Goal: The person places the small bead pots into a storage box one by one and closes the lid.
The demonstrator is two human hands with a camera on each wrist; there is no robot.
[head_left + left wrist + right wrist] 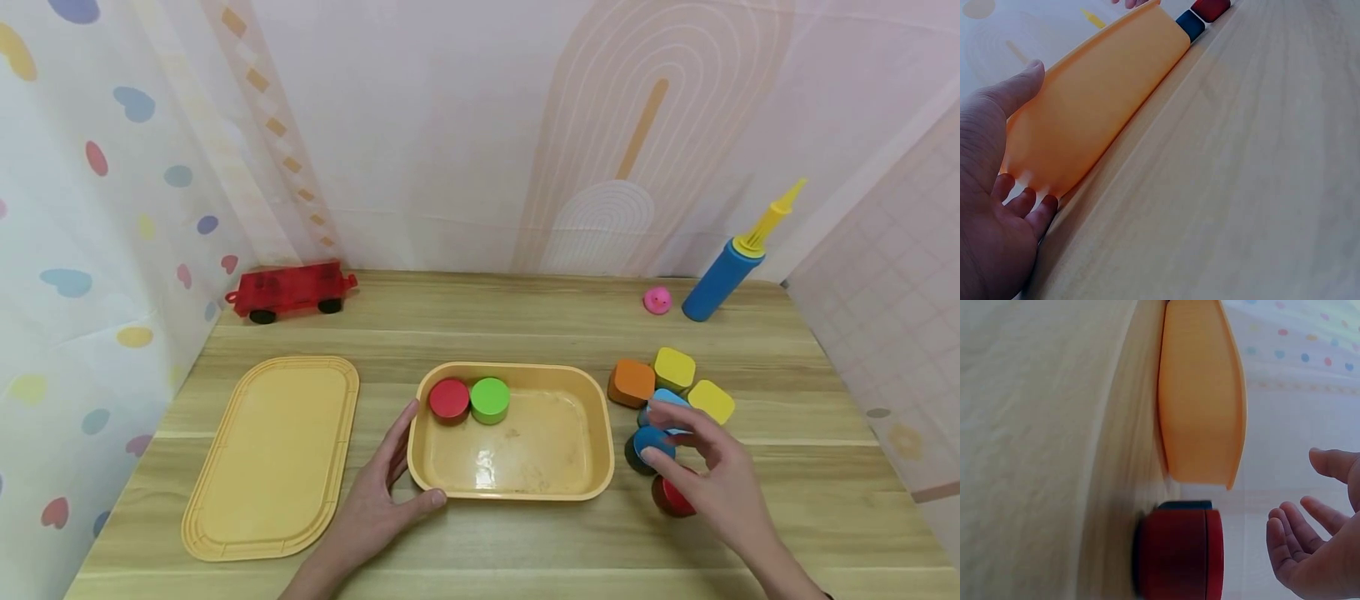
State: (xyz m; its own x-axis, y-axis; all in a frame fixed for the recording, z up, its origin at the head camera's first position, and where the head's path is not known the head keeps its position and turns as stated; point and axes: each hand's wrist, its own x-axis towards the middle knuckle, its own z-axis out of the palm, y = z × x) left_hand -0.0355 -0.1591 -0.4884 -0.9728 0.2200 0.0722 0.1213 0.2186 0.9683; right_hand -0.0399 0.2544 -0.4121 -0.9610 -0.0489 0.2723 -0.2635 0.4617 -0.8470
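Note:
A yellow rectangular tray (525,496) with raised walls stands at the middle of the table. My left hand (375,500) holds its near left corner, thumb on the front side and fingers along the left end. Inside the tray, at its far left, a red round tub (450,400) sits beside a green round tub (491,400). To the right of the tray, my right hand (712,475) hovers with fingers spread over a dark blue round tub (651,443) and another red tub (1182,553), holding nothing. A light blue tub (662,402) is partly hidden behind its fingers.
Beyond the right hand stand an orange tub (632,382) and two yellow tubs (674,368). A flat yellow lid (270,458) lies left of the tray. At the back are a red toy wagon (292,290), a pink figure (657,301) and a blue-and-yellow pump (722,279).

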